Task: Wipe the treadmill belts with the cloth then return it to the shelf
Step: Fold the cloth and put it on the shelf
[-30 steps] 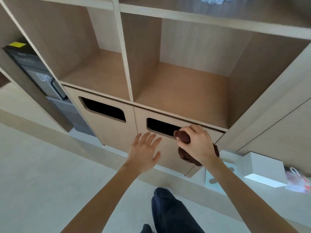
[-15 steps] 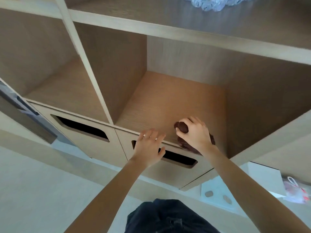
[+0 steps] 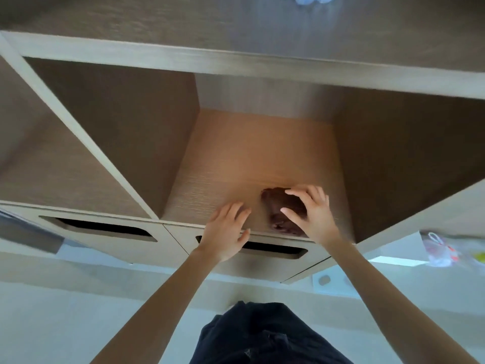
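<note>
The cloth [image 3: 282, 212] now rests on the shelf [image 3: 236, 164]; the right hand [image 3: 312, 214], grip loosened and fingers spread, is letting go. The left hand [image 3: 227, 232] hovers wide, empty. The return looks nearly done.

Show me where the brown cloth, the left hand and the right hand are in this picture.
brown cloth [image 3: 278, 210], head view, on its bunched middle left of the fingers.
left hand [image 3: 225, 229], head view, on the back of the hand.
right hand [image 3: 316, 216], head view, on the back of the hand.
</note>
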Action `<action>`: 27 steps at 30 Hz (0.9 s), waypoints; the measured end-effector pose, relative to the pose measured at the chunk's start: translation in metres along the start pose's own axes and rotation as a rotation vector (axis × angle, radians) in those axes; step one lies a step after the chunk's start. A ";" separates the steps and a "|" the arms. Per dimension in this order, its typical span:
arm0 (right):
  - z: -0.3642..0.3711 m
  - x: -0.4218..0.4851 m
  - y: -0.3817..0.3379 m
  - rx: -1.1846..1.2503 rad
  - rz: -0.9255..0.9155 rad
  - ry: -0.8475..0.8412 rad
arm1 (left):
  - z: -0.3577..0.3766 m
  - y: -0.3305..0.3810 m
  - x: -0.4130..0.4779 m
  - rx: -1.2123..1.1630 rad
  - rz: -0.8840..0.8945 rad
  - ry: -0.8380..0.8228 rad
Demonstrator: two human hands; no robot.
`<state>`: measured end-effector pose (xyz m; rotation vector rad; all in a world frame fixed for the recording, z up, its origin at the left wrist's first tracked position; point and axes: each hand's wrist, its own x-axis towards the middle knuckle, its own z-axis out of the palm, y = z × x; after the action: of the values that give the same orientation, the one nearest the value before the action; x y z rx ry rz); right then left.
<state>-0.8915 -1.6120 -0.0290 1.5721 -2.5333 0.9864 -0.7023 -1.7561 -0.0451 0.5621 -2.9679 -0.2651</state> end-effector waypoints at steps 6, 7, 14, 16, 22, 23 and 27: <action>-0.009 -0.007 -0.008 0.043 0.268 -0.061 | -0.005 -0.001 0.025 -0.026 0.111 -0.033; -0.006 -0.004 -0.013 0.008 0.296 -0.062 | -0.006 0.000 0.029 -0.030 0.122 -0.031; 0.010 -0.001 -0.030 -0.098 0.238 0.000 | -0.011 0.000 0.046 -0.013 0.159 -0.009; 0.008 -0.001 -0.028 -0.038 0.141 -0.011 | -0.013 -0.002 0.047 -0.006 0.169 -0.025; -0.002 -0.010 -0.014 0.119 0.108 -0.172 | -0.015 0.000 0.046 -0.017 0.258 -0.023; -0.002 -0.014 -0.013 0.123 0.138 -0.189 | -0.014 0.002 0.046 -0.025 0.266 -0.015; 0.003 -0.020 -0.020 -0.036 0.158 -0.198 | -0.009 0.013 0.049 -0.064 0.243 0.020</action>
<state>-0.8645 -1.6039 -0.0277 1.5530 -2.8291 0.8285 -0.7508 -1.7634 -0.0299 0.1929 -2.9560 -0.3275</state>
